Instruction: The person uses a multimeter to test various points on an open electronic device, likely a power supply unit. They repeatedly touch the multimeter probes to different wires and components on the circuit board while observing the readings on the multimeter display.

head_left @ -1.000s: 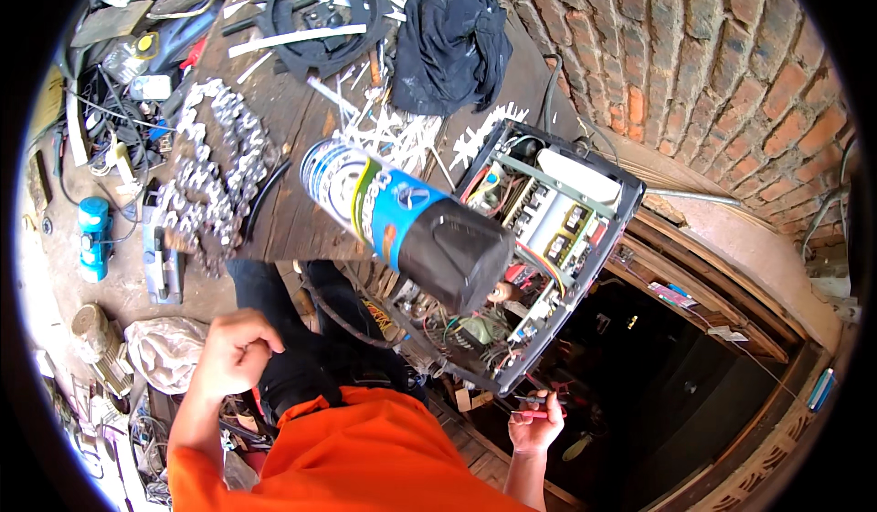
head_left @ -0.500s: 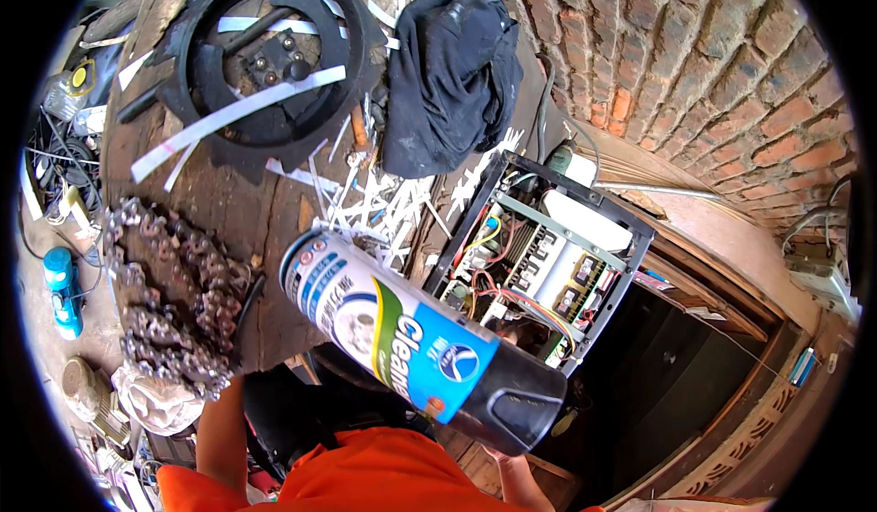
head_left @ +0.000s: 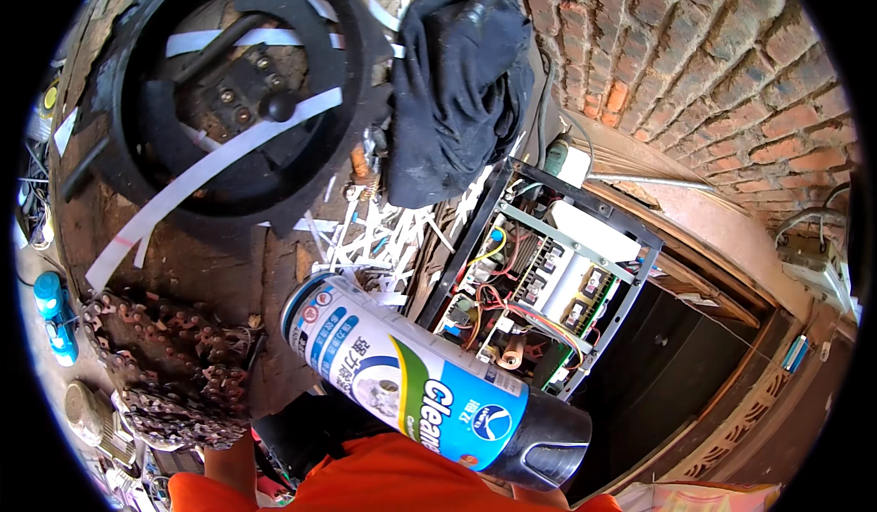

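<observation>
The person's two hands are both out of sight now. A second ago the left was a loose fist above the lap and the right held a red-handled tool; now a heap of chain (head_left: pixel 174 366) screens the left hand, with only the forearm (head_left: pixel 230 468) showing below it, and a blue-and-white spray can (head_left: pixel 411 380) with a black cap covers the right. Whether either grip is open or closed, or whether the right hand kept the tool, cannot be told.

The nearer things have grown larger, so the person seems to have leaned in over the counter (head_left: pixel 228 265). For the work in hand, this means contact between the hands and the opened machine (head_left: pixel 553 284) cannot be judged.

That machine lies beyond the can, toward the brick wall (head_left: pixel 713 83), its black frame tilted across the view and its boards and coloured wires exposed. Its lower left corner is hidden by the can.

Farther back are a black ring (head_left: pixel 242 92), a crumpled dark cloth (head_left: pixel 457 101) and scattered white strips (head_left: pixel 365 247).
</observation>
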Motion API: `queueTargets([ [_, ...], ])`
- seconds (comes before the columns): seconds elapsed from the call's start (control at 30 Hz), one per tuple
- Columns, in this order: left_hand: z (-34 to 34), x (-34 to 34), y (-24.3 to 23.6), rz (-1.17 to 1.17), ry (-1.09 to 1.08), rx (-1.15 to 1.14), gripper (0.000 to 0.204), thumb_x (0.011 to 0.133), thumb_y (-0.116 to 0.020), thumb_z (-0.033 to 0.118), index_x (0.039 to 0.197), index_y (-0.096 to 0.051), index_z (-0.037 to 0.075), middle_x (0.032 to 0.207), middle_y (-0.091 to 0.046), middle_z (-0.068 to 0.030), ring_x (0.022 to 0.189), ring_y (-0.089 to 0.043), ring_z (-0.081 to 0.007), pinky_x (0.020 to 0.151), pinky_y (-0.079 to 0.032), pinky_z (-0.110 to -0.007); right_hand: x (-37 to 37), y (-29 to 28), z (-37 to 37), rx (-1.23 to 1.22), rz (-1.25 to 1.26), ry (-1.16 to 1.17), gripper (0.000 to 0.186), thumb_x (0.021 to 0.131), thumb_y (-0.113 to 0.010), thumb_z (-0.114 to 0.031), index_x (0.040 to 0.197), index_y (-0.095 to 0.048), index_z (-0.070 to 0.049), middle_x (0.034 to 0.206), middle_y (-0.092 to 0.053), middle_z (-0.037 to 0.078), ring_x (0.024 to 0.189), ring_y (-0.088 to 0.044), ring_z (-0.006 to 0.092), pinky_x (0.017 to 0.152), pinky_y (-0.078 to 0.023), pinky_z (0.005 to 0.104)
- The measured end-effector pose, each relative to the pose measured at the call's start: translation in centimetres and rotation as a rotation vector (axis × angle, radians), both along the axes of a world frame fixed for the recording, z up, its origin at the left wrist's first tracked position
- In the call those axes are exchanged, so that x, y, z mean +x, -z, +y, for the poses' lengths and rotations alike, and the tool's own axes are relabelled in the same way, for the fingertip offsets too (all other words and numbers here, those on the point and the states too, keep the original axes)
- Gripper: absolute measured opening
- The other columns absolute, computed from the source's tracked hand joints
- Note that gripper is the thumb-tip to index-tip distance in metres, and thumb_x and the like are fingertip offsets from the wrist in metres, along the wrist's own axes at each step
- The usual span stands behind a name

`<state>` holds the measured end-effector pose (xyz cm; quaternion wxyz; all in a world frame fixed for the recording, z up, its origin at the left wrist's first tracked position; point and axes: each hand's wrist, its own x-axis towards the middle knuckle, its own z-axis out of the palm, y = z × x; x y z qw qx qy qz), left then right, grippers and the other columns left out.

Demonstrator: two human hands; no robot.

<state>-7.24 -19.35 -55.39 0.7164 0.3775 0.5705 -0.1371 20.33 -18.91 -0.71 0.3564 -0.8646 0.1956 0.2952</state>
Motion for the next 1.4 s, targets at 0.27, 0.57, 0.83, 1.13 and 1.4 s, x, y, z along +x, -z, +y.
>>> queueTargets([
  [0.27,0.0,0.0,1.1,0.021,0.026,0.033,0.078,0.081,-0.07,0.044,0.143,-0.041,0.006,0.139,-0.049,-0.0279,0.128,-0.048,-0.042,0.108,-0.039,-0.045,1.3,0.8,-1.0,0.015,-0.02,-0.009,0.023,0.094,-0.059,-0.036,0.105,-0.065,-0.016,0.091,-0.066,-0.001,0.077,-0.063,0.0141,0.058,-0.049,0.0301],
  [0.57,1.5,-2.0,3.1,0.039,0.117,0.106,0.083,0.081,-0.069,0.047,0.145,-0.038,0.005,0.14,-0.048,-0.029,0.13,-0.047,-0.0422,0.109,-0.038,-0.045,1.1,3.1,-2.3,0.073,-0.004,0.088,0.026,0.095,-0.059,-0.034,0.108,-0.066,-0.012,0.088,-0.065,-0.001,0.076,-0.062,0.0131,0.065,-0.05,0.0273],
  [0.83,0.2,-3.3,3.2,0.071,0.108,0.133,0.088,0.081,-0.069,0.05,0.147,-0.035,0.004,0.141,-0.047,-0.03,0.132,-0.045,-0.0423,0.11,-0.038,-0.045,1.5,2.2,-4.3,0.166,0.09,0.048,0.025,0.09,-0.054,-0.019,0.088,-0.066,0.003,0.073,-0.069,0.018,0.06,-0.066,0.0283,0.061,-0.055,0.0419],
  [1.13,-3.7,-6.7,2.5,0.07,0.083,-0.059,0.104,0.08,-0.068,0.059,0.15,-0.023,-0.004,0.14,-0.047,-0.0324,0.135,-0.043,-0.0412,0.11,-0.037,-0.042,1.4,3.2,-6.8,0.22,0.239,0.138,0.025,0.097,-0.05,-0.022,0.086,-0.06,-0.001,0.07,-0.068,0.018,0.057,-0.065,0.0294,0.056,-0.054,0.0403],
  [1.4,-0.9,-7.7,-4.0,0.056,-0.146,-0.265,0.093,0.087,-0.062,0.061,0.142,-0.04,-0.009,0.136,-0.054,-0.0271,0.127,-0.053,-0.0329,0.104,-0.043,-0.037,1.5,4.8,-7.9,0.252,0.282,0.14,0.022,0.098,-0.055,-0.024,0.095,-0.062,-0.003,0.069,-0.067,0.014,0.054,-0.063,0.0279,0.054,-0.053,0.0388],
])
